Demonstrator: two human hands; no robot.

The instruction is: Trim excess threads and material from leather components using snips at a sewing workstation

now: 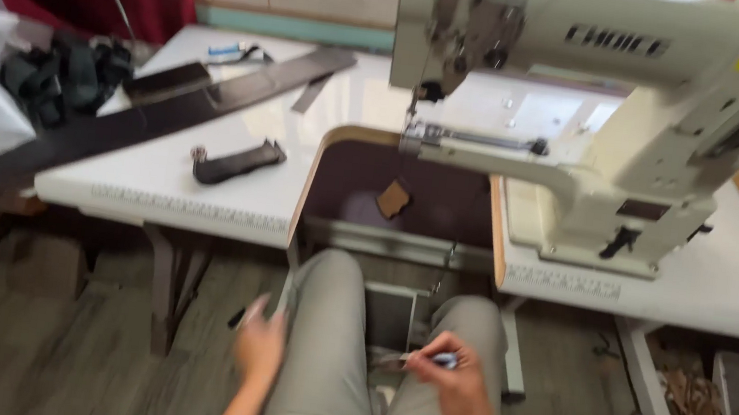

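Right hand pinches a small pen-like tool over the lap; left hand blurred, grip unclear.
Seated at sewing machine, strap piece untouched on table; next move needs a reach up.

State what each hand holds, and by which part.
Right hand pinches a small slim tool near one end. Left hand is blurred; whether it holds anything cannot be told.

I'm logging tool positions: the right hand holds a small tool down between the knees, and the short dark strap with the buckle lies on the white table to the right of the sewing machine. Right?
Not quite. The head view shows the short dark strap left of the sewing machine, on the white table. The right hand does hold a small tool between the knees.
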